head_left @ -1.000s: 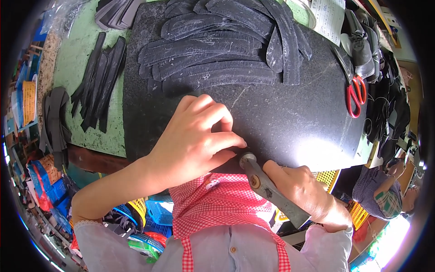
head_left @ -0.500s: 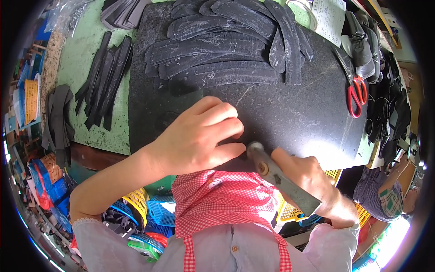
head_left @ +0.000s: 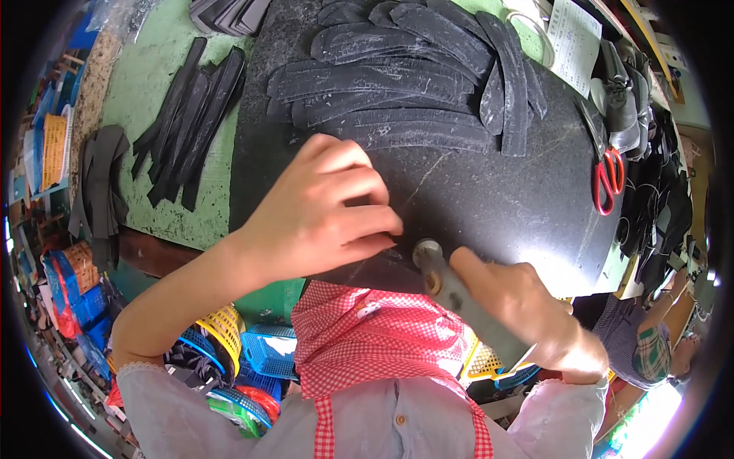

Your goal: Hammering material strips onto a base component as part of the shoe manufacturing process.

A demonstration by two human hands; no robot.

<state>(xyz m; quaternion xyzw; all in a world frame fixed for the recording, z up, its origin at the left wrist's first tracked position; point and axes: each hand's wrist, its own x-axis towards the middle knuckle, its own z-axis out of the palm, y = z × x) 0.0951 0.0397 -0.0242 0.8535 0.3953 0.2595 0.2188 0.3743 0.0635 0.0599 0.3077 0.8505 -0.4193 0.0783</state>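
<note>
- The fingers [head_left: 372, 222] of the left hand [head_left: 317, 206] are curled, with forefinger and thumb brought close together; whether anything thin and dark is pinched between them cannot be told.
- A grey metal hammer [head_left: 460, 298] is gripped by the right hand [head_left: 520, 298], its handle mostly hidden; the round striking face is pointed toward the left fingertips, just beside them, and the flat tail is angled down to the right.
- Both hands are held over the near edge of a large, flat black slab [head_left: 482, 191], by which much of a green-topped bench [head_left: 122, 92] is covered.
- Beyond the left hand, a heap of broad, curved black strips [head_left: 382, 130] with pale scuffs is spread over the slab's far part.
- At the slab's right side, a pair of scissors with red handles [head_left: 608, 181] is laid, the blades pointed away.
- Left of the slab, narrow black strips [head_left: 191, 122] are bunched on the bench, and dark grey strips [head_left: 99, 172] are draped over its edge.
- A red-and-white checked apron [head_left: 367, 329] is worn below the hands; blue and yellow plastic baskets [head_left: 269, 350] are seen underneath.
</note>
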